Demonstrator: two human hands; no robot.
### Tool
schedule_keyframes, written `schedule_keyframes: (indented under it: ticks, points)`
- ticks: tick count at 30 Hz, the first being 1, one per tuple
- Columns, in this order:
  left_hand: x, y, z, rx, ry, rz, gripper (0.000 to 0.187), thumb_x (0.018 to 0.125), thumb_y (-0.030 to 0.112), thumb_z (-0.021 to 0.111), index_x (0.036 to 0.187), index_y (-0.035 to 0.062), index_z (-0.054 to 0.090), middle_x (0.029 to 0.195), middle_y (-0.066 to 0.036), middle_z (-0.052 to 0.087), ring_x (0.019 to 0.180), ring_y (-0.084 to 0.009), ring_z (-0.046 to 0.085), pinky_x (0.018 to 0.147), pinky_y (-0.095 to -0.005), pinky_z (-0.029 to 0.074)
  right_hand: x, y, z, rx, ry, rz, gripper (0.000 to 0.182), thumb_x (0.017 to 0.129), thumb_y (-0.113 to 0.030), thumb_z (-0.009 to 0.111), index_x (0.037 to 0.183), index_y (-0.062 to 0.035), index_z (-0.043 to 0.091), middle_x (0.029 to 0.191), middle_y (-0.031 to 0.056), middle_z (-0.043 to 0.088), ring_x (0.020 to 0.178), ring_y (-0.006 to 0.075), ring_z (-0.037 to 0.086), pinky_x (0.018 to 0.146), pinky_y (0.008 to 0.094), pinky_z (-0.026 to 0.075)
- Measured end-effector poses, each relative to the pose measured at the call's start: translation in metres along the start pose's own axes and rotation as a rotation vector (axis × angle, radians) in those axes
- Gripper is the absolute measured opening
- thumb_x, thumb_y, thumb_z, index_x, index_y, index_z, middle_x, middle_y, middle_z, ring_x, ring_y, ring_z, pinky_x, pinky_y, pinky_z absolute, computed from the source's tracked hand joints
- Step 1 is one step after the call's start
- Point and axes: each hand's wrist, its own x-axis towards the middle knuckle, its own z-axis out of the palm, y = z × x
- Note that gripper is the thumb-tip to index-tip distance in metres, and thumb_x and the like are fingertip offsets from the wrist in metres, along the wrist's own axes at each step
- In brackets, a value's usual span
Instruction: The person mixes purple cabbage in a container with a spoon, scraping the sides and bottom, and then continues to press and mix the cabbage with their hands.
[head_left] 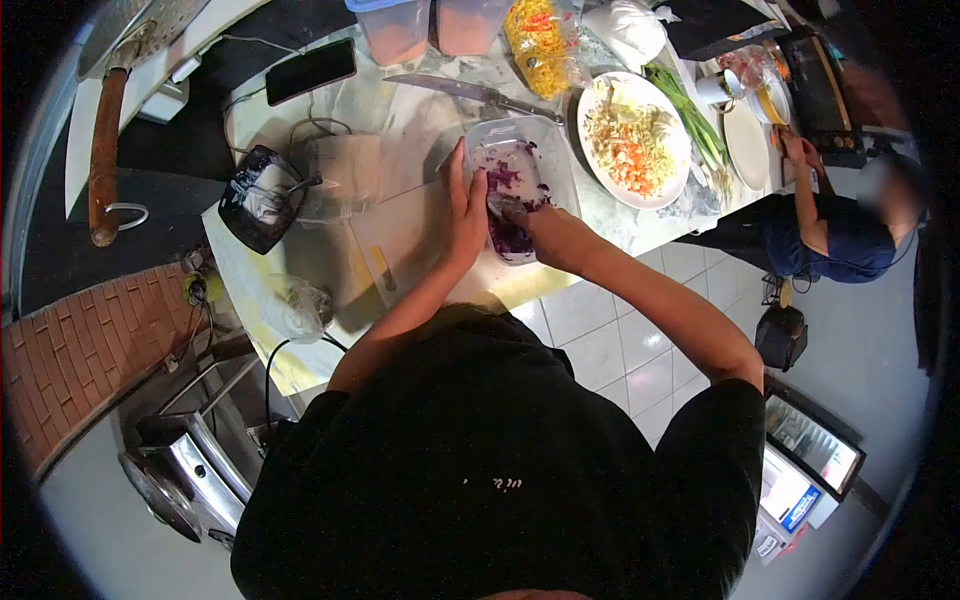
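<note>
A clear plastic container (565, 190) holding shredded purple pieces (505, 178), perhaps red cabbage, rests at the table's front edge. My left hand (463, 212) grips its left wall, fingers stretched along the outside and thumb at the rim. Inside the container, my right hand (555, 237) is closed around what looks like a spoon (507, 207), its end among the purple pieces. Part of the spoon is hidden by my fingers. Just beyond the container lies a large knife (460, 90). To the right, a white plate (655, 195) carries chopped orange and pale vegetables.
Green onions (690, 115), a bag of yellow food (543, 45) and plastic tubs (395, 35) stand toward the back. On the left are a black bowl (262, 200), a phone (312, 72) and a plastic bag (295, 308). Another person (835, 225) works at right.
</note>
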Motion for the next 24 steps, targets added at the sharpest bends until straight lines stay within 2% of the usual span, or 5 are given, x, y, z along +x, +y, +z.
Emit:
schedule_keyframes:
  ticks: [8, 10, 14, 21, 24]
  points:
    - [0.001, 0.0, 0.002, -0.071, 0.017, -0.067, 0.051, 0.101, 0.02, 0.045, 0.146, 0.001, 0.032, 0.144, -0.02, 0.036, 0.135, -0.0329, 0.033, 0.113, -0.0408, 0.023, 0.002, 0.005, -0.014, -0.003, -0.047, -0.003, 0.036, 0.081, 0.0, 0.055, 0.116, -0.0078, 0.06, 0.086, 0.0256, 0.067, 0.086, 0.0416, 0.067, 0.075, 0.0508, 0.054]
    - [0.002, 0.001, -0.002, -0.031, -0.021, -0.027, 0.051, 0.1, 0.02, 0.046, 0.146, 0.0013, 0.032, 0.144, -0.02, 0.036, 0.134, -0.0324, 0.034, 0.113, -0.0405, 0.024, 0.003, 0.002, -0.027, 0.044, -0.025, 0.11, 0.052, 0.082, 0.001, 0.052, 0.132, -0.0148, 0.054, 0.088, 0.0269, 0.066, 0.086, 0.0431, 0.065, 0.076, 0.0501, 0.052]
    - [0.002, 0.002, -0.003, 0.034, -0.026, -0.023, 0.05, 0.1, 0.018, 0.047, 0.145, 0.001, 0.033, 0.143, -0.019, 0.036, 0.133, -0.032, 0.035, 0.113, -0.0402, 0.025, -0.001, 0.009, -0.03, 0.206, -0.027, -0.079, 0.052, 0.082, 0.002, 0.049, 0.131, -0.0143, 0.056, 0.091, 0.0295, 0.065, 0.087, 0.0447, 0.064, 0.076, 0.0505, 0.051]
    - [0.003, -0.004, -0.004, 0.004, -0.013, -0.013, 0.049, 0.099, 0.014, 0.047, 0.144, 0.0015, 0.034, 0.141, -0.019, 0.038, 0.132, -0.0322, 0.036, 0.112, -0.0409, 0.027, -0.01, -0.017, -0.028, -0.309, -0.175, -0.045, 0.031, 0.083, -0.003, 0.054, 0.111, -0.0105, 0.066, 0.083, 0.02, 0.069, 0.08, 0.0347, 0.07, 0.071, 0.0465, 0.057]
    - [0.005, -0.003, -0.007, 0.071, -0.034, 0.005, 0.049, 0.098, 0.013, 0.047, 0.144, 0.0021, 0.034, 0.141, -0.019, 0.038, 0.131, -0.0324, 0.037, 0.111, -0.041, 0.027, -0.01, -0.014, -0.026, -0.347, -0.119, -0.105, 0.025, 0.085, -0.004, 0.053, 0.106, -0.0081, 0.067, 0.081, 0.0185, 0.07, 0.078, 0.0326, 0.071, 0.069, 0.045, 0.058]
